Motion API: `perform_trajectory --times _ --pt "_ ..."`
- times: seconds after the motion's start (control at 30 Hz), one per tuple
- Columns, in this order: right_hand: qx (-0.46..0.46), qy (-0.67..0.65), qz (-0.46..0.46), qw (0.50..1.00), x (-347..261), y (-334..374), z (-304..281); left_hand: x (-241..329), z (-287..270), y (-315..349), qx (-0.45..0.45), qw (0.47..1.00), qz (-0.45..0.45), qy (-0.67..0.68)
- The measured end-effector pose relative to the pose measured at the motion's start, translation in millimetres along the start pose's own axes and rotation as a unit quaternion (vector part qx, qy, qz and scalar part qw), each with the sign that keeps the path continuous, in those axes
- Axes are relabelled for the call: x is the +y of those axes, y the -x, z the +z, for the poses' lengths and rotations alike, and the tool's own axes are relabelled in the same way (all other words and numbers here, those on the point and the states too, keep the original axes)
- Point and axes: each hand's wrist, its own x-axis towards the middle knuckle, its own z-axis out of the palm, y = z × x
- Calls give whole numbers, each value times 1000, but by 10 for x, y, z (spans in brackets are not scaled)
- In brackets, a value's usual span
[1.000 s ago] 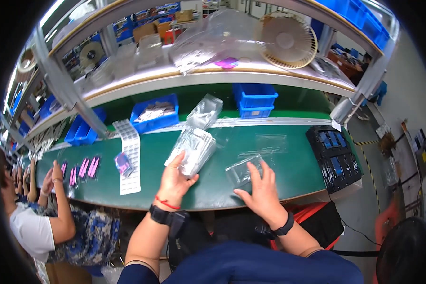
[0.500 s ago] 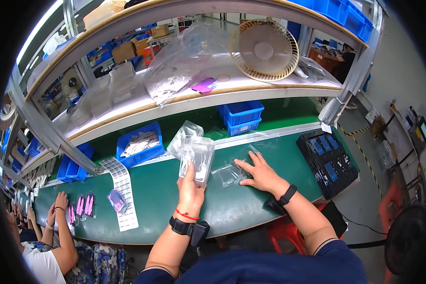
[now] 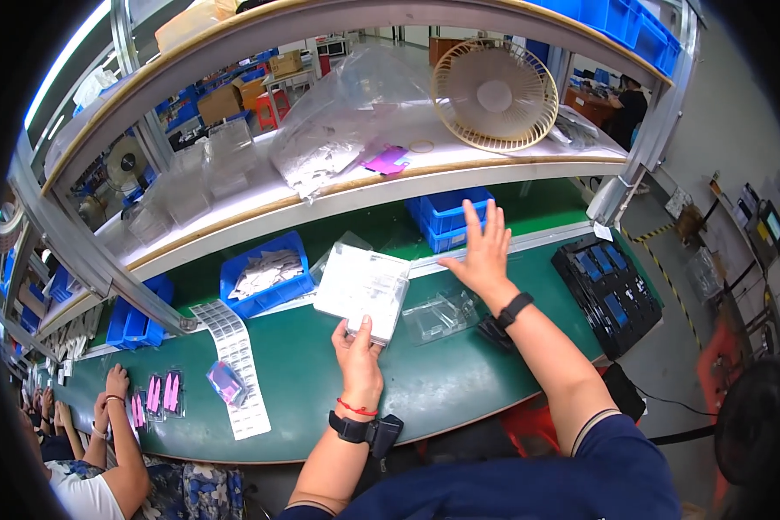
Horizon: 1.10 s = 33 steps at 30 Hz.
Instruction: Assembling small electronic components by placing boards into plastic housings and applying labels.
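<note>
One left grip pinches stacked clear plastic packages above the counter; one right grip is spread, blue bins just beyond it.

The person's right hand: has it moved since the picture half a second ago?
Yes, upward in the picture: the right hand was below the stacked blue bins earlier, and now its raised part overlaps their right side.

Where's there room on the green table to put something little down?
There's bare green tabletop between the label sheet and the left hand, and more near the front edge, between the left hand and right forearm. It's crowded along the back with blue bins, and at left around the pink pieces.
</note>
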Motion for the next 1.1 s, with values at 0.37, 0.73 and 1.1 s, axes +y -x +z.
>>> perform_trajectory --times 0.37,0.73,1.1 --pt "44 -109 204 972 9 -286 406 -6 31 11 34 999 4 -5" --pt "63 -228 177 955 102 -282 583 19 -12 -23 5 1000 -12 9" --pt "68 -235 156 957 351 -536 595 41 -38 -36 -6 1000 -23 5"
